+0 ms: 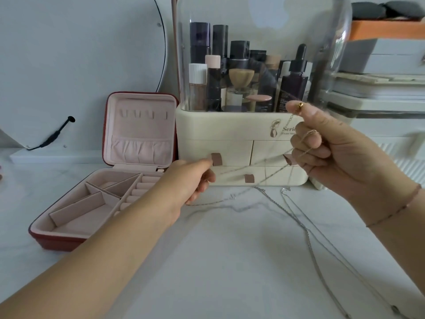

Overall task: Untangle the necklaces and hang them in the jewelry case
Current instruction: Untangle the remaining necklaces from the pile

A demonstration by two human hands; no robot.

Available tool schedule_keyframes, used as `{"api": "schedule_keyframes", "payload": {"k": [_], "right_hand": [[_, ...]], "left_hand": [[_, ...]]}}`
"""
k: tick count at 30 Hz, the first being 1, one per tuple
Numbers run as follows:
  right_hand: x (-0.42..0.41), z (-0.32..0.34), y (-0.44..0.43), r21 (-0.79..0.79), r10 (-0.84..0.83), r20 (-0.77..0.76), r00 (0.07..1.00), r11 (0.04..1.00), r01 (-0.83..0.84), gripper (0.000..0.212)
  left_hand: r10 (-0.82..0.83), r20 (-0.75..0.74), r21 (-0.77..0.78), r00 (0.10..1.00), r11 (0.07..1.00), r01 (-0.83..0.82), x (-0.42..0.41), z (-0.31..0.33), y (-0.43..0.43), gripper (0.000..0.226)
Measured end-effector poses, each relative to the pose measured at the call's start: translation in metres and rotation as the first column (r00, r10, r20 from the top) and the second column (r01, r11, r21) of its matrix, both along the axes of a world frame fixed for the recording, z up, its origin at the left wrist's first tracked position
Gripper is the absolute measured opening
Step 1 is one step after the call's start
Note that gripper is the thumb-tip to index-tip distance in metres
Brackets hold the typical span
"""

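My right hand [326, 148] is raised in front of the cream organizer and pinches a thin gold necklace [305, 137], with its gold clasp at my thumb tip. The fine chain stretches down-left to my left hand [195, 178], which pinches its other part just above the table. Silver necklaces [296, 217] lie loose on the white marble table [218, 261], trailing toward the lower right. The red jewelry case [108, 180] stands open at the left, pink inside, with a row of hooks in its upright lid [140, 127] and nothing hanging on them.
A cream cosmetic organizer [232, 148] with drawers and a clear cover holds several bottles behind my hands. A round mirror [80, 54] leans at the back left. Stacked boxes [386, 65] fill the back right.
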State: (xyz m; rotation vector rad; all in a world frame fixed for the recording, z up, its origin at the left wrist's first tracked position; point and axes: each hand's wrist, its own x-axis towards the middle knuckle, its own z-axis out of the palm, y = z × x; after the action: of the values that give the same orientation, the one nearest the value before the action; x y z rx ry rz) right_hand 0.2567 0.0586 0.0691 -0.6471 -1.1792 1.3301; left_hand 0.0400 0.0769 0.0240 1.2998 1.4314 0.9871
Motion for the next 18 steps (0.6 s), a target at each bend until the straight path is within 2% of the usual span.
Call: {"api": "schedule_keyframes", "payload": {"k": [9,15,18], "right_hand": [[-0.011,-0.003,-0.007,0.103,0.006,0.116,0.993,0.994,-0.018,0.021],[-0.012,-0.005,-0.008,0.080,0.044,0.140,0.989,0.995,-0.055,0.022],[-0.014,-0.006,-0.010,0.062,0.064,0.167,0.984,0.995,-0.075,0.022]], "left_hand": [[-0.089,-0.189,0.047,0.978,0.994,0.100,0.002,0.000,-0.007,0.037],[-0.166,-0.338,0.058,0.927,0.979,0.197,0.005,-0.001,-0.012,0.030],[-0.147,-0.466,0.098,0.873,0.971,0.216,0.004,-0.005,-0.012,0.030]]}}
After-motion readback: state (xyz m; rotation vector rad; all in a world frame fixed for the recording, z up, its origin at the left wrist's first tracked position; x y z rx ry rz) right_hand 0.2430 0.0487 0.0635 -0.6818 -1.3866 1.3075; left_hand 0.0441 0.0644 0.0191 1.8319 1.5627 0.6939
